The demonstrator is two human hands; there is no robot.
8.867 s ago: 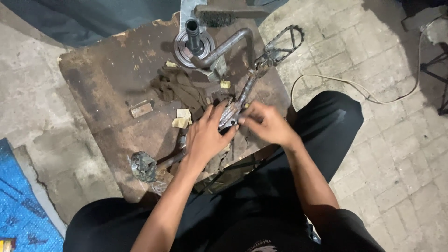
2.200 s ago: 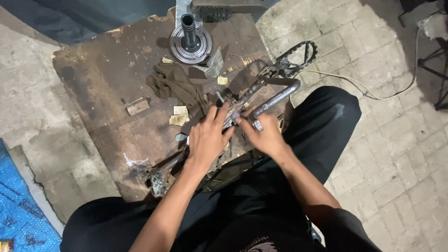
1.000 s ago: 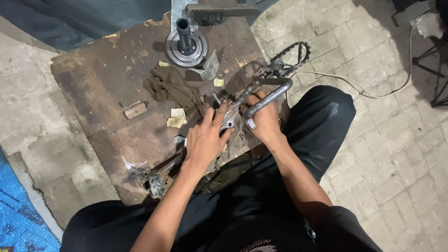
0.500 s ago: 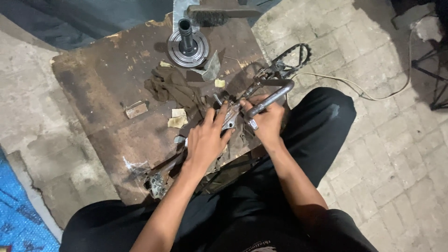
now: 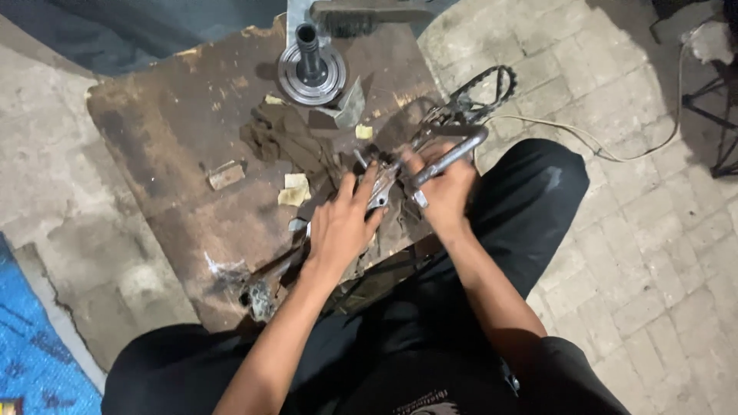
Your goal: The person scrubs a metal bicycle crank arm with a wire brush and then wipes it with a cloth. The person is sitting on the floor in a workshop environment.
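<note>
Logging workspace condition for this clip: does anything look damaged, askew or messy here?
Yes. The wooden board is worn, with a chipped far edge. Crumpled rags and paper scraps litter it. The toothed footpeg overhangs the board's right edge.

We see a long, grimy metal footpeg bracket (image 5: 388,170) lying slantwise across the near right part of the worn board, from low left to upper right. At its upper right end sits a toothed footpeg (image 5: 483,90) with a jagged oval rim, jutting past the board's edge. At its lower left end we make out a second, darker peg (image 5: 260,296), blurred. A bent steel rod (image 5: 450,154), grey and rusty, with an elbow at its far end, lies slantwise just right of the bracket's middle, its near tip flat and pale.
</note>
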